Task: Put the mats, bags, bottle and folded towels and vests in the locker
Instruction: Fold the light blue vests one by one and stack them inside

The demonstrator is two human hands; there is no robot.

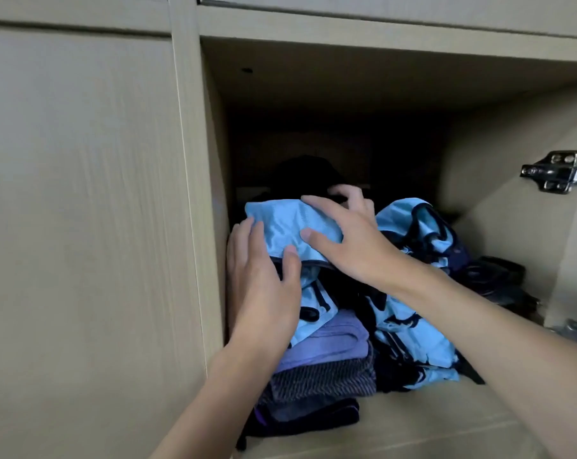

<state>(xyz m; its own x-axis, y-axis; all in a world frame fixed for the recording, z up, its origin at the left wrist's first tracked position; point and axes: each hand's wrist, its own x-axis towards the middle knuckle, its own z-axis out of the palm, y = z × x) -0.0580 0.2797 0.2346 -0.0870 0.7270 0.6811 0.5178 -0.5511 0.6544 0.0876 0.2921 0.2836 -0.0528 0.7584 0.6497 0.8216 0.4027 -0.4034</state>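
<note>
A folded light-blue vest (282, 226) lies on top of a stack inside the open locker (499, 200). My left hand (264, 286) presses flat against the stack's left side, thumb touching the vest's lower edge. My right hand (343, 240) lies over the vest's right part with fingers spread, fingertips reaching behind it. Under the vest sit another blue vest, folded purple towels (330, 346) and a striped grey towel (320, 382). More blue vests with dark trim (412, 329) are piled to the right. A dark bag (300, 177) is dimly visible behind the stack.
Dark straps or a black item (495, 279) lie at the locker's right rear. A metal hinge (551, 175) is fixed on the right wall. A closed beige door panel (81, 226) is on the left. Bare shelf floor (412, 425) shows in front.
</note>
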